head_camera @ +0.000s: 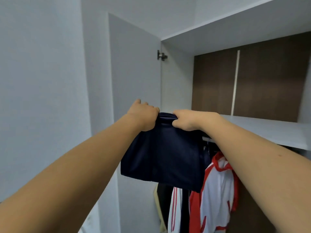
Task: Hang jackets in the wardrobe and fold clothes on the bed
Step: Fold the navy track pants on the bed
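On the left I see the open wardrobe door (134,68), pale grey, with its hinge near the top. My left hand (143,115) has its fingers curled tight around the top edge of the folded navy garment (163,155), and my right hand (188,119) pinches the same edge just beside it, so the cloth is bunched between both. The garment hangs in the air in front of the white shelf (269,130), above the jackets on the rail. I judge it is light and soft, a little slippery, so it is best to hold it at the folded top edge, or the layers can slide open. It looks dark blue, smooth, with neat pleats on top. Lower right hangs a red and white jacket (218,185).
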